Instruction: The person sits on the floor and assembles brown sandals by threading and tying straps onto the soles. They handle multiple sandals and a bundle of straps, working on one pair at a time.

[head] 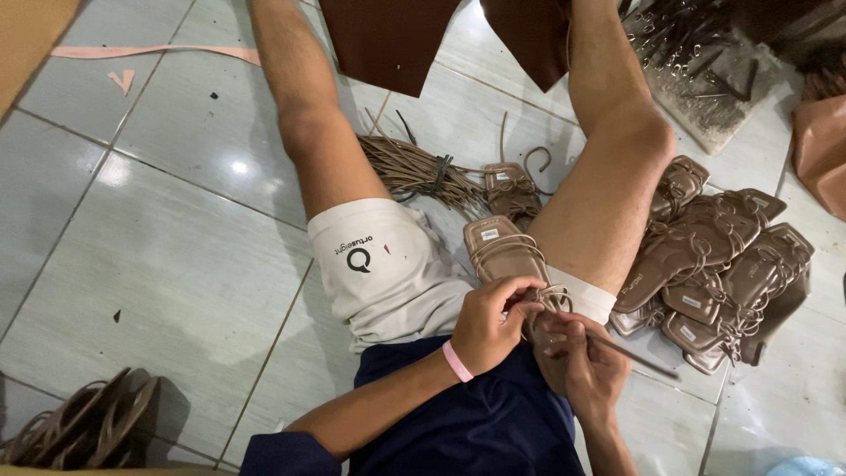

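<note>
Sandal (pixel 504 251), a taupe strappy one, lies sole-up between your thighs, its toe end pointing away from you and its near end under your hands. Your left hand (pixel 492 322) curls over that end with the fingers (pixel 520 286) pressed together, pinching the thin straps (pixel 553 298) where they cross. Your right hand (pixel 589 363) sits just beside it, fingers closed around a slim dark tool (pixel 636 354) whose shaft pokes out to the right over the floor tile. A pink wristband (pixel 456 360) circles your left wrist. To the right of your right leg, a heap of finished sandals (pixel 718 264) rests on the tiled floor (pixel 176 247). Beyond the sandal, between your knees, lies a tied bundle of brown cords (pixel 414 172). More sandals (pixel 84 427) lie at the lower left.
</note>
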